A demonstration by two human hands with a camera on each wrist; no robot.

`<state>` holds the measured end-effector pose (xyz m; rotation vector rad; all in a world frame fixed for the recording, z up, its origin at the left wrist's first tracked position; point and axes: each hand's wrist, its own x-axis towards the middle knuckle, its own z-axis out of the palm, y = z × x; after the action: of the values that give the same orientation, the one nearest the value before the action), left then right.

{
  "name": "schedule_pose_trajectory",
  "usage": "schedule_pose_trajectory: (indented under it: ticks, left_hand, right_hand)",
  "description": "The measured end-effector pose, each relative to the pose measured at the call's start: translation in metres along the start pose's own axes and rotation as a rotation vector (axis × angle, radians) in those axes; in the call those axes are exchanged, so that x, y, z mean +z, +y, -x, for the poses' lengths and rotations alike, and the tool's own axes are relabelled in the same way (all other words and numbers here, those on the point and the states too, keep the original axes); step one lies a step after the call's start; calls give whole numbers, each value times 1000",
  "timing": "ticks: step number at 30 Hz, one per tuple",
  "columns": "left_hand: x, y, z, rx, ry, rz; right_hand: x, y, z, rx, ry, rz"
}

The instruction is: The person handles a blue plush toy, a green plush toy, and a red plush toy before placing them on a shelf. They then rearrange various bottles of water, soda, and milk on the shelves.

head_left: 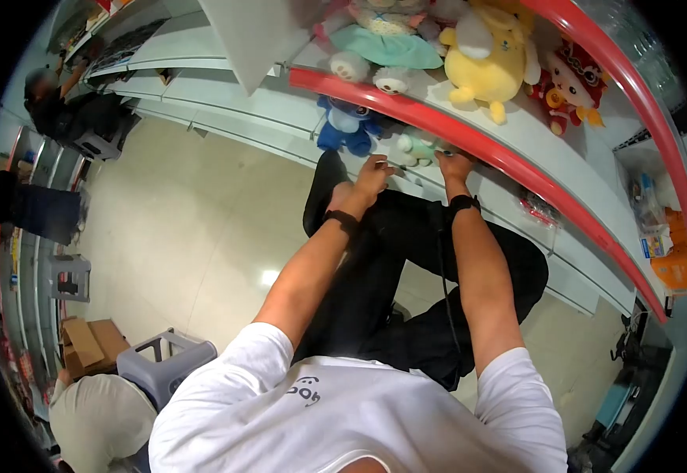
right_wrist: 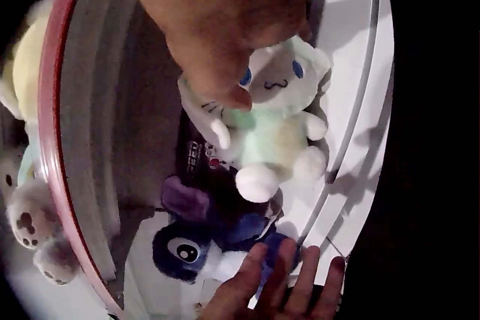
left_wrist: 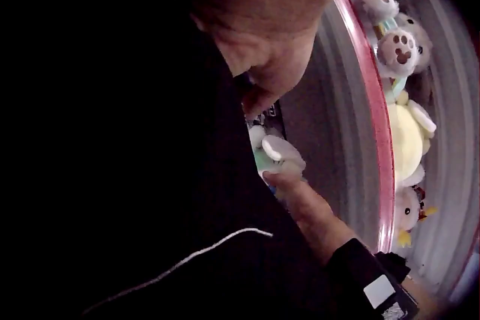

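Observation:
A white and mint plush toy (head_left: 416, 150) with blue eyes sits on the lower shelf, facing outward. My right hand (head_left: 455, 167) grips it at the head; in the right wrist view the thumb lies across the side of its face and the other fingers are mostly hidden. Left of it sits a blue plush toy (head_left: 347, 130) with a big dark eye and purple ear. My left hand (head_left: 373, 180) is in front of the blue toy, its fingers (right_wrist: 306, 279) spread and fairly straight in the right wrist view, holding nothing.
Above, a red-edged shelf (head_left: 406, 110) bears a yellow plush toy (head_left: 485, 59) and other plush toys. My bent legs in black trousers (head_left: 375, 252) are close to the lower shelf. Behind on the left stand a grey stool (head_left: 166, 363), a cardboard box (head_left: 91, 347) and other people.

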<state>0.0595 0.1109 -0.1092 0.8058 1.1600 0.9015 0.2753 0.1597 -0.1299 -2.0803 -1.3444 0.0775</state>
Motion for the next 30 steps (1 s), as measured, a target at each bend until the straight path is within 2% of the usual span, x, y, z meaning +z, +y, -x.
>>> schedule_pose_trajectory:
  ticks: [3,7,9,13,16,18,19,22,24,25,27,30]
  left_hand:
    - [-2,-2,-4,-4,0,-4]
    - [-5,0,-6,-34,-9,4]
    - [-4,-1,-4,-7,27,-1]
    - [-6,0,-4,17,21,-22]
    - [-9,1,-5,-29,-1,0]
    - [-10,0,-5,-28,20,36]
    - [-11,0,-5,-30,25,37]
    - [-13,0,-8,-64,53,36]
    - [-14,1,-10,-91,36,26]
    - [-14,0,-10,-95,41,33]
    - [-15,2,-9,-59,14,20]
    - [-13,5,-6,-51,20,-24]
  right_hand:
    - [12,1,0,111,110,91]
    - [25,11,-8,212,85,53]
    - [23,14,-15,447,-281,12]
    - [21,11,-15,442,-275,17]
    - [16,3,-9,331,-256,37]
    - [17,-7,0,459,76,47]
    - [10,-16,4,456,71,48]
    - [-10,-30,2,385,29,65]
    - [-15,-35,-1,103,-41,24]
    - [-15,-37,1,98,-47,28]
    - [-15,-44,6,-259,162,48]
    - [-20,-54,9,-280,130,58]
